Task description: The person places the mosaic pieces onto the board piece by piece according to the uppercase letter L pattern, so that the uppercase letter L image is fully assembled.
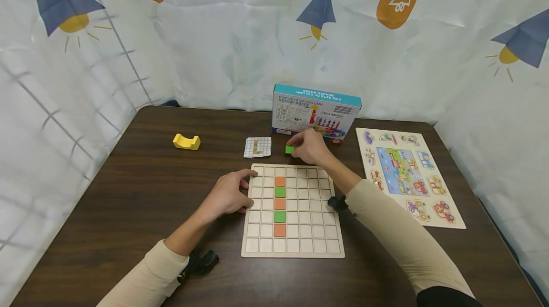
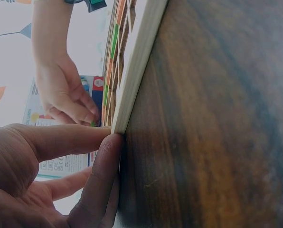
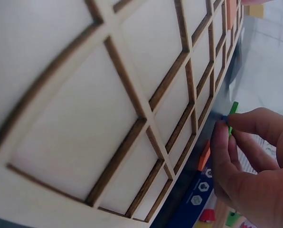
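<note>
My right hand (image 1: 310, 147) pinches a small green square tile (image 3: 233, 110) between thumb and fingers, beyond the far edge of a wooden grid board (image 1: 306, 221). My left hand (image 1: 227, 192) is at the board's upper left side, thumb and index fingertip spread apart and touching its edge. In the left wrist view, the digits of that hand meet the pale board edge (image 2: 134, 80) just above the table. One column of the grid carries orange and green tiles (image 1: 279, 203) in turn. Past the board lies a small pattern card (image 1: 258, 147).
A cardboard box (image 1: 315, 112) stands behind my right hand. In the right wrist view, an orange tile (image 3: 204, 156) shows near it. A yellow curved block (image 1: 186, 142) sits at the far left of the table, and a picture puzzle board (image 1: 450, 197) lies at the right.
</note>
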`<state>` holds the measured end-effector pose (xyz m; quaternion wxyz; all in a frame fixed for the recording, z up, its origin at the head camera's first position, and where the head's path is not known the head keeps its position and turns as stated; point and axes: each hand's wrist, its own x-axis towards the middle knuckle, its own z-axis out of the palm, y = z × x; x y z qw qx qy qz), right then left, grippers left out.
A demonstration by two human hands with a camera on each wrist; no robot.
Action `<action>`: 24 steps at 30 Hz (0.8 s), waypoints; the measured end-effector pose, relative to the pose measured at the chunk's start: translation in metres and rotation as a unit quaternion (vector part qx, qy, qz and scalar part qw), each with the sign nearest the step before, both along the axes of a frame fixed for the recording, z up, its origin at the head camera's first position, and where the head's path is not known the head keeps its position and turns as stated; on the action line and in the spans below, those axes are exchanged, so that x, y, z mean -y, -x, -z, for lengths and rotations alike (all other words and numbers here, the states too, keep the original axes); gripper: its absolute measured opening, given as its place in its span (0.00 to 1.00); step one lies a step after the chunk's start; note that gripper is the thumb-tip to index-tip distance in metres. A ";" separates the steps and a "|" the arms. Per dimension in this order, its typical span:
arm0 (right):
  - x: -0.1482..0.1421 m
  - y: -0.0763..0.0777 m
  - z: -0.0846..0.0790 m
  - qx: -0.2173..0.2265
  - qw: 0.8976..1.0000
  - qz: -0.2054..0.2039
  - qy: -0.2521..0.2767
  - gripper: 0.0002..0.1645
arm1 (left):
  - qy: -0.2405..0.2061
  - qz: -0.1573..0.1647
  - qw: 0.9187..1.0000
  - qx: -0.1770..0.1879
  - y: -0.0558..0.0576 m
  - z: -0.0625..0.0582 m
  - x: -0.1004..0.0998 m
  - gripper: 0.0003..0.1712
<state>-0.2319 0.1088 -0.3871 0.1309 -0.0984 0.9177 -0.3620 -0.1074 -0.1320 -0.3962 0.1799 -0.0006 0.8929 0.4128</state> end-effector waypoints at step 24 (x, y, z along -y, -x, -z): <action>-0.008 -0.032 -0.017 0.025 0.999 -0.002 0.037 0.15 | 0.000 0.004 1.000 -0.001 0.001 -0.001 0.001 0.43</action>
